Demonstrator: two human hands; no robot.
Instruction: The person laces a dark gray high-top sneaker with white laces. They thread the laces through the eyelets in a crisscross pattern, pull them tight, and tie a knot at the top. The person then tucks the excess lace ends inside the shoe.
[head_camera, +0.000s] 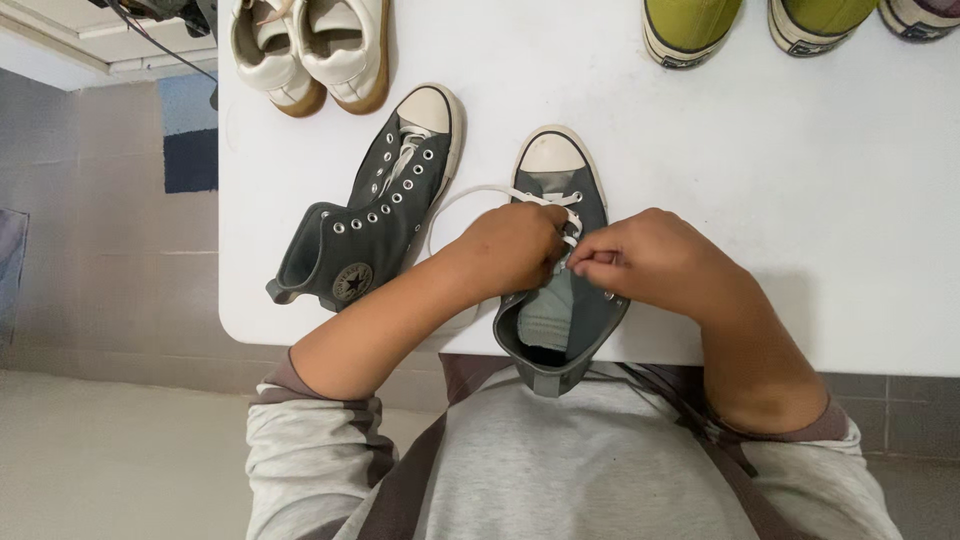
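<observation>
One white table (800, 200) filled most of the view, its near edge running just in front of the person's grey sweatshirt (560, 470). Beyond its left edge lay grey floor tiles (100, 250).

Seven shoes were visible. Two were grey high-top sneakers. The upright grey sneaker (560, 190) stood at the near edge of the table, centre, toe cap pointing far and heel overhanging the edge toward the person. The second grey sneaker (375, 215) lay on its side just to the left, toe pointing far right, with lace showing only in its farthest eyelets. Two cream low-top shoes (310, 50) sat side by side at the far left. Two yellow-green sneakers (750, 25) sat at the far right, cut by the frame, and one further shoe toe (920, 18) showed at the far right corner.

One white lace (490, 192) ran through the upright sneaker's far eyelets and looped out to the left over the table.

The left hand (510, 250) rested over the left side of the upright sneaker's eyelets, forearm angled in from the near left, fingers curled and pinched on the lace. The right hand (655, 260) sat just beside it, over the right side of the eyelets, knuckles up, fingertips closed on the lace near the tongue. The two hands were nearly touching.
</observation>
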